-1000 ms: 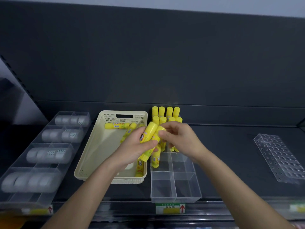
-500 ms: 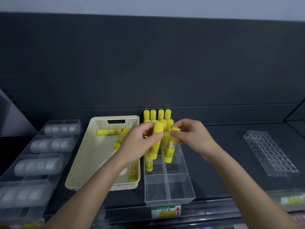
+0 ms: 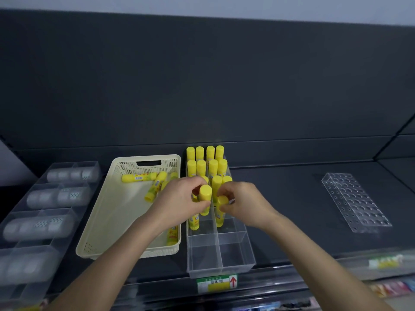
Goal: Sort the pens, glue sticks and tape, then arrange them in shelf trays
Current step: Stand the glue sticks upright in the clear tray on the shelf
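A label [image 3: 216,283] on the shelf's front edge shows a red up-arrow; its writing is too blurred to read. Behind it, the tray [image 3: 221,264] has open room in its two front compartments. Mid-tray, the left hand [image 3: 179,204] wraps its fingers round an upright glue stick [image 3: 205,195]. The right hand [image 3: 243,204] pinches the cap of a second stick [image 3: 221,213] in the right column. At least four loose sticks [image 3: 155,187] lie in the basket [image 3: 101,221], left. Farthest back are two rows of four standing sticks [image 3: 205,160].

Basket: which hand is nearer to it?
Left. The left hand is at the right rim of the basket, gripping a glue stick; the right hand is farther right, over the clear tray.
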`<state>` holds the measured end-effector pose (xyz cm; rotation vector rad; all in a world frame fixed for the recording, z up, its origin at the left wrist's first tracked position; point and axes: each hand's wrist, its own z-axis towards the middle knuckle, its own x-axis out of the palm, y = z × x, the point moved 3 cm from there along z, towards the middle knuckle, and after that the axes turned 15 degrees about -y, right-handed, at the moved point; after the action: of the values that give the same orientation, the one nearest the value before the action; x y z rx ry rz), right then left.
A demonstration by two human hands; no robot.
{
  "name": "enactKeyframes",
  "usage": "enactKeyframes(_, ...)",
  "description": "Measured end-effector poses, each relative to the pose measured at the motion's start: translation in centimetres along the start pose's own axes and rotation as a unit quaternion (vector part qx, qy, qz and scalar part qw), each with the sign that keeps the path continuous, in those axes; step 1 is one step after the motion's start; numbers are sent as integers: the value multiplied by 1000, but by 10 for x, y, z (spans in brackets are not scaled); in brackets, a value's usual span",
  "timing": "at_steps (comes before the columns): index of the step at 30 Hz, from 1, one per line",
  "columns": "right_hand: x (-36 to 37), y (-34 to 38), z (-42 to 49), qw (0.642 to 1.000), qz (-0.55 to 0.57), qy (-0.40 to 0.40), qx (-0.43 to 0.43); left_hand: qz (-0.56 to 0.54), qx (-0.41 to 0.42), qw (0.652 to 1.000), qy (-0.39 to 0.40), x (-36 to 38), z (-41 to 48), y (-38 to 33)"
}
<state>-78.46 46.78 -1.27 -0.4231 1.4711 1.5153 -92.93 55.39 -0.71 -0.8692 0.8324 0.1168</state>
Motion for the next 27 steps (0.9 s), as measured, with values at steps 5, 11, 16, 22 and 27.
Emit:
enactKeyframes(5, 3, -1, -1, 1000, -20, 10, -21, 34, 9, 999, 26, 2, -2, 2)
enactKeyframes(11, 2, -1, -1, 1000, -9, 26, -5, 123, 50, 989, 63, 20, -6, 15)
enactKeyframes(16, 2, -2, -3, 999, 3, 31, 7, 103, 38, 992, 60, 27, -10, 22)
enactKeyframes(22, -8, 12, 3, 999, 15, -36, -16, 14, -8, 1000, -15, -4, -5, 30)
enactKeyframes(27, -5, 33, 15, 995, -4, -75, -62, 50, -101, 993, -24, -27, -8, 69)
